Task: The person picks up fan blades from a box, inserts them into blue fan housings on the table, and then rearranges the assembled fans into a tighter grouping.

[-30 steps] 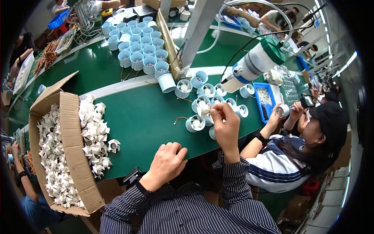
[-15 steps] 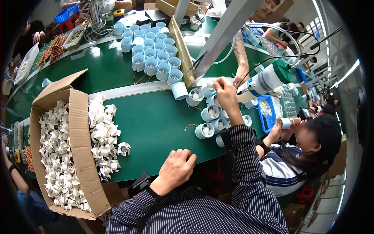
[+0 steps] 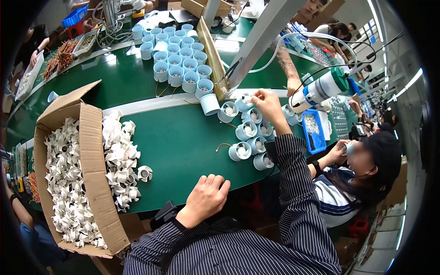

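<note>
My right hand (image 3: 269,107) reaches over a cluster of light-blue cups at the right of the green table. Its fingertips are pinched together just beside a cup (image 3: 244,104) with a white fan wheel (image 3: 247,99) in it; what they grip, if anything, is hidden. Other cups around it, such as the front-left cup (image 3: 239,151), also hold white fan wheels. My left hand (image 3: 207,198) rests at the table's front edge, fingers loosely curled with nothing seen in them. A single white fan wheel (image 3: 145,173) lies to its left, beside a heap of them (image 3: 121,160).
An open cardboard box (image 3: 98,183) full of white fan wheels stands left. Rows of blue cups (image 3: 175,75) sit beyond the white rail. A slanted metal post (image 3: 261,46), a bottle-like cylinder (image 3: 316,91) and a blue tray (image 3: 313,133) are at right, near a seated co-worker (image 3: 341,197).
My right hand has shifted slightly down. My left hand stays put. A co-worker's bare arm behind the post has drawn back a little, and the seated co-worker has raised a blue cup.
</note>
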{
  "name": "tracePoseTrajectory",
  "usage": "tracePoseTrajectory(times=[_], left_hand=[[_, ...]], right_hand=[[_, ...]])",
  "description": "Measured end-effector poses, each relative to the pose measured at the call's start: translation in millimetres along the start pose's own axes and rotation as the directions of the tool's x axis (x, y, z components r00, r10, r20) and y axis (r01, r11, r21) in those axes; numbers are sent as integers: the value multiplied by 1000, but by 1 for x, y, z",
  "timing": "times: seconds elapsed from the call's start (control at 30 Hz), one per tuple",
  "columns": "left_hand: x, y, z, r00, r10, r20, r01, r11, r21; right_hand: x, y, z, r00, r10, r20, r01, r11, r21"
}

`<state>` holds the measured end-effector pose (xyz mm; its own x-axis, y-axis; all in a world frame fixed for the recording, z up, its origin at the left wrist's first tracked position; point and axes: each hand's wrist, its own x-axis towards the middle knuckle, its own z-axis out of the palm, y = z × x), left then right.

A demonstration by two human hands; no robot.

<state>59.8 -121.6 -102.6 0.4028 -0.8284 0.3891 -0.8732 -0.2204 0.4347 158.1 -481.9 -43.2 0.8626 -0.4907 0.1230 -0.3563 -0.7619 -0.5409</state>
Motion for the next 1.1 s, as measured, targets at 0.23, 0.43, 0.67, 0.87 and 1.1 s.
tracePoseTrajectory(times=[0.23, 0.43, 0.67, 0.87, 1.1], left_hand=[[0, 0, -2, 1000, 5, -3, -5, 1000, -5], [0, 0, -1, 1000, 11, -24, -11, 1000, -6], [-1, 0, -2, 1000, -2, -25, 2, 1000, -7], [0, 1, -3, 1000, 0, -10, 0, 1000, -12], [-3, 3, -3, 1000, -27, 11, 27, 1000, -11]], right_hand=[[-3, -24, 0, 995, -95, 38, 98, 992, -79], [-9, -27, 13, 964, -261, -46, 249, 952, -176], [-41, -73, 23, 867, -485, 116, 498, 826, -264], [-36, -48, 9, 911, -356, 207, 411, 753, -514], [-65, -54, -1, 909, -393, 136, 413, 890, -191]])
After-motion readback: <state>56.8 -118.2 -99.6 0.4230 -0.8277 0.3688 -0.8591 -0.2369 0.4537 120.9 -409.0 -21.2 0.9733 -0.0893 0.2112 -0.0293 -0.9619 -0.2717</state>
